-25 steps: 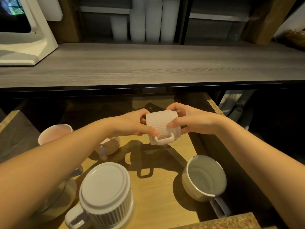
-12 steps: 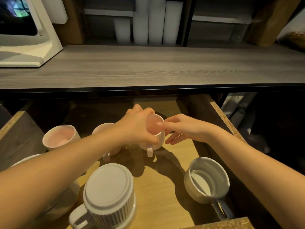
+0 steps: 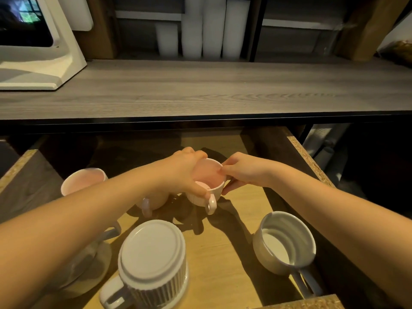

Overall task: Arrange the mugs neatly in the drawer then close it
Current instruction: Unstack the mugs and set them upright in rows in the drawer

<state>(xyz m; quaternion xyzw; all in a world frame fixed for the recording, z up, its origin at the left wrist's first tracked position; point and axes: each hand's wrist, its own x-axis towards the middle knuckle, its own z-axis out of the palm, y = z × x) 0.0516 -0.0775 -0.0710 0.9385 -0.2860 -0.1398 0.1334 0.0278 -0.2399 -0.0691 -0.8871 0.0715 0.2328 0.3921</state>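
I note, left to right: pink-lined mug (image 3: 83, 180) near the drawer's left wall (image 3: 26, 186); left hand (image 3: 186, 172) and right hand (image 3: 242, 172) both clasp the upright pink mug (image 3: 208, 184) mid-drawer; bare floor (image 3: 223, 248) before it; grey mug (image 3: 286, 243) beside the right wall (image 3: 307, 157).

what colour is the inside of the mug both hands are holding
Pale pink inside the mug, white outside; head view.

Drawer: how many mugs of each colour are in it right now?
Pale pink mugs: 3
White or grey mugs: 3, one largely hidden under the left forearm
Total: 6
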